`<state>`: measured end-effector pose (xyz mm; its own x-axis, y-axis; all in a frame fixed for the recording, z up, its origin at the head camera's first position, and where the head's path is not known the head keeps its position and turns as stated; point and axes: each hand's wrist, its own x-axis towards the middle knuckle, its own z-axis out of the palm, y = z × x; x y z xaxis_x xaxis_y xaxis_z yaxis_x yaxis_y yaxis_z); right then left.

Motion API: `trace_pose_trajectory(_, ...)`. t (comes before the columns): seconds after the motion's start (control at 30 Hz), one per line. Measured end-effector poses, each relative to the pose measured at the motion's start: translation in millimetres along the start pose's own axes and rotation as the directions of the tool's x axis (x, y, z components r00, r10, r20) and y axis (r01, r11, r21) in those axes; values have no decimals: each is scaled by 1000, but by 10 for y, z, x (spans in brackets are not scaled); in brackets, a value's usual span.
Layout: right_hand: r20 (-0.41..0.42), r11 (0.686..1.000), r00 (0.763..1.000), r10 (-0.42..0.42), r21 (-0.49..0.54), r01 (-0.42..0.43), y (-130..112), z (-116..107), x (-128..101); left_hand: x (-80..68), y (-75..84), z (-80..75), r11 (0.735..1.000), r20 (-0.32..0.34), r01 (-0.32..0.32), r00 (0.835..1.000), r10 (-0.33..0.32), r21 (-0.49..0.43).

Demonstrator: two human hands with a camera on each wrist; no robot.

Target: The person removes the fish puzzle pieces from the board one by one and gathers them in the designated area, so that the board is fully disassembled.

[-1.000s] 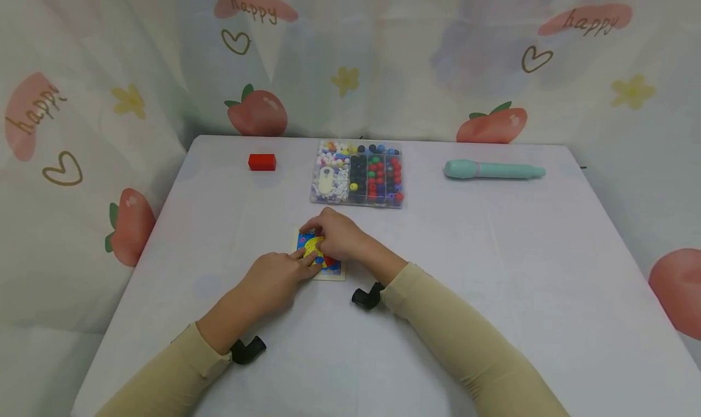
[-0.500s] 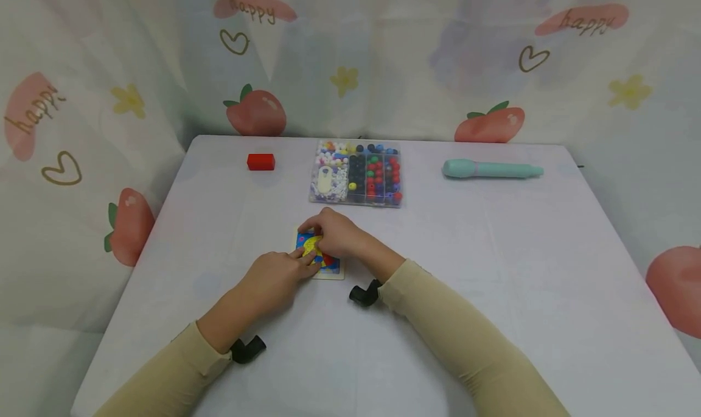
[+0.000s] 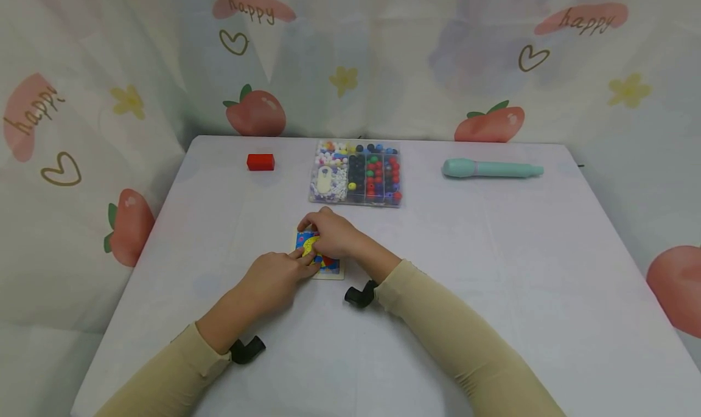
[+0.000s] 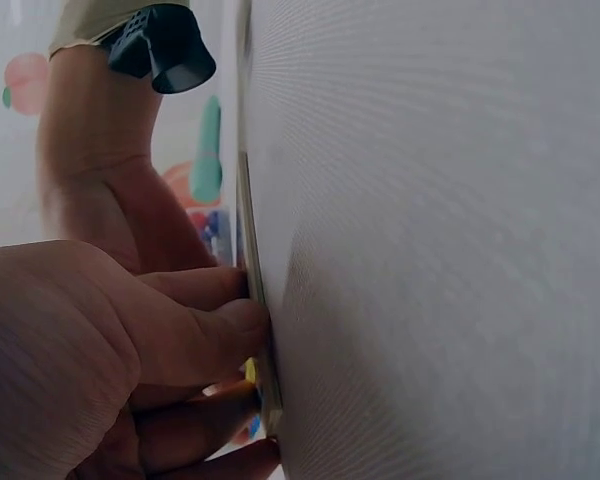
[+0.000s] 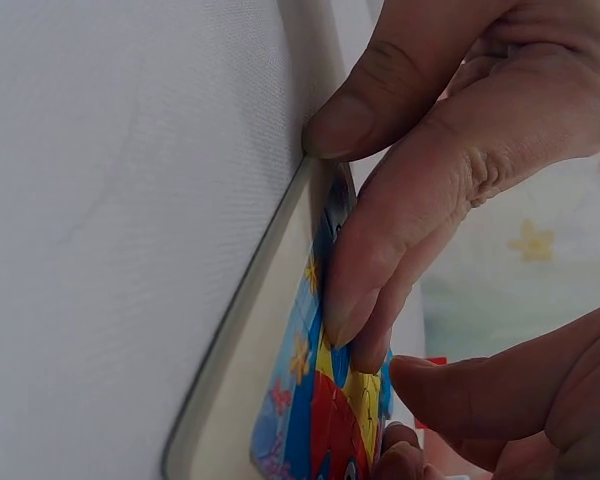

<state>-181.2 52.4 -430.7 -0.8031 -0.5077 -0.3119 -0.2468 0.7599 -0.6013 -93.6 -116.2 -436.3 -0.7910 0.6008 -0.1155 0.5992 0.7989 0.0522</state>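
Observation:
A small picture puzzle (image 3: 331, 268) in a cream frame lies flat on the white table, in front of the bead box. My left hand (image 3: 274, 280) holds it from the near left, fingers over the picture. Its thumb (image 4: 242, 318) meets the frame's edge in the left wrist view. From the right, my right hand (image 3: 338, 234) curls over the far part of the puzzle and covers much of it. Blue, yellow and red printing with small flowers shows on the puzzle (image 5: 325, 430) in the right wrist view, where my right thumb (image 5: 430, 385) reaches its far side.
Behind the hands stands a clear compartment box (image 3: 356, 173) of coloured beads. A red block (image 3: 260, 162) lies at the back left, a mint-green tapered tube (image 3: 493, 168) at the back right. A printed curtain (image 3: 383, 58) hangs around the table.
My right hand and forearm have shifted very slightly to the left over the puzzle. The left hand keeps its place, and the view has drifted a little.

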Motion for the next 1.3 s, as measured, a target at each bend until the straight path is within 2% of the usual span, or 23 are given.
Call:
trace_pose_trajectory(0.57, -79, 996, 997, -27, 80, 33, 29, 76, -36, 1, -10, -20, 1000, 5, 0, 1000, 0, -10)
trace_pose_trajectory(0.83, -151, 990, 988, -13, 135, 34, 19, 105, -24, -3, -26, -5, 1000, -31, -20, 999, 20, -1)
trace_pose_trajectory(1.07, -230, 976, 973, 16, 216, 35, 26, 150, -24, 3, -22, -2, 1000, -36, -19, 999, 19, 4)
trace_pose_trajectory(1.3, -252, 960, 967, 46, 280, 27, 60, 151, -24, -1, 2, 6, 1000, 0, -8, 1000, 8, 12)
